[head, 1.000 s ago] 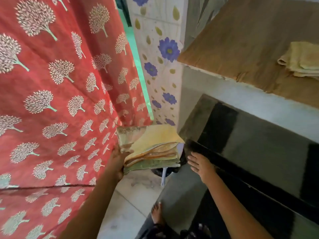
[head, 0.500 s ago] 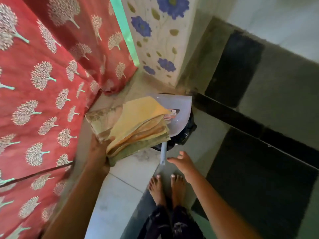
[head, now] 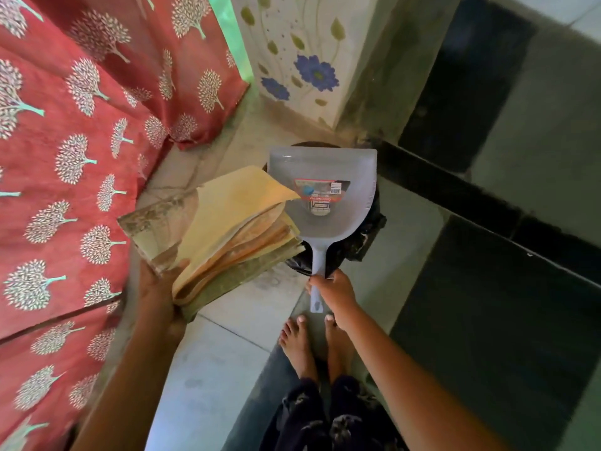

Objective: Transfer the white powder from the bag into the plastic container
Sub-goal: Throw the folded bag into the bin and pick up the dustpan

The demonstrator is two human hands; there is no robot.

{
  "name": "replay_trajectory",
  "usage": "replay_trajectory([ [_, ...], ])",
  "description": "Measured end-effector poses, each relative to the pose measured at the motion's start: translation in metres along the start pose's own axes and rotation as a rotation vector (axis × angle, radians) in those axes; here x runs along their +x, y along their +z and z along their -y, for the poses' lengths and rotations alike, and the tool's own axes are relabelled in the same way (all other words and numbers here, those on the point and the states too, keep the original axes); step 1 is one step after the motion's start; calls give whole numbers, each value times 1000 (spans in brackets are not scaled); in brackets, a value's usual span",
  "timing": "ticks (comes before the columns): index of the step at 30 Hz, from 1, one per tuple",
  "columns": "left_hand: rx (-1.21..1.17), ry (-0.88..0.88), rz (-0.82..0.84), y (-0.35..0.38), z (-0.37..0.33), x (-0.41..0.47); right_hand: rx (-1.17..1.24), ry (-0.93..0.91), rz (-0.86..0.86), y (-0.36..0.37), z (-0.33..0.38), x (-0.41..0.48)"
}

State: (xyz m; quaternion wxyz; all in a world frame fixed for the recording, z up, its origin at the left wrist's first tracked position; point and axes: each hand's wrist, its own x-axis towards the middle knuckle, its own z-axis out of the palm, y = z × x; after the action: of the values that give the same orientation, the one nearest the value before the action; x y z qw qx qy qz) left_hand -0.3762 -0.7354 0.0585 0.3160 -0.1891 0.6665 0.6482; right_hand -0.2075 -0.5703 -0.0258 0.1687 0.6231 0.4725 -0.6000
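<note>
My left hand (head: 161, 288) holds a stack of folded yellow, orange and green cloths (head: 227, 229) at floor-corner height. My right hand (head: 335, 294) grips the handle of a pale grey plastic dustpan (head: 325, 196) that lies over a bin lined with a black bag (head: 367, 232). The dustpan carries a red and white label. No bag of white powder and no plastic container show in the head view.
A red curtain with white tree prints (head: 81, 141) hangs along the left. A floral-tiled wall (head: 302, 70) stands behind the bin, and a black and grey counter front (head: 487, 157) runs along the right. My bare feet (head: 312, 346) rest on the tiled floor.
The view tilted down to the floor. My right hand moved from the counter edge down to the dustpan handle and closed on it. The left hand kept the cloth stack.
</note>
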Motion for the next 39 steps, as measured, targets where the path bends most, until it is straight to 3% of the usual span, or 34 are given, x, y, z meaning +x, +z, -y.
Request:
replay_trajectory([
  [6,20,-39,-28,16,-25,-21,-20,-316,-312,-34,2,-38],
  [13,191,-4,-131,49,-37,-26,78,-421,-441,-84,10,-64],
  [23,807,135,83,147,31,54,65,-467,-466,-104,5,-14],
  [31,992,-62,104,176,77,99,59,-507,-493,-98,-8,16],
  [35,1154,-207,125,169,78,104,97,-493,-421,-101,-3,13],
  [39,1180,-127,134,168,63,86,212,-452,-258,-107,12,-8],
])
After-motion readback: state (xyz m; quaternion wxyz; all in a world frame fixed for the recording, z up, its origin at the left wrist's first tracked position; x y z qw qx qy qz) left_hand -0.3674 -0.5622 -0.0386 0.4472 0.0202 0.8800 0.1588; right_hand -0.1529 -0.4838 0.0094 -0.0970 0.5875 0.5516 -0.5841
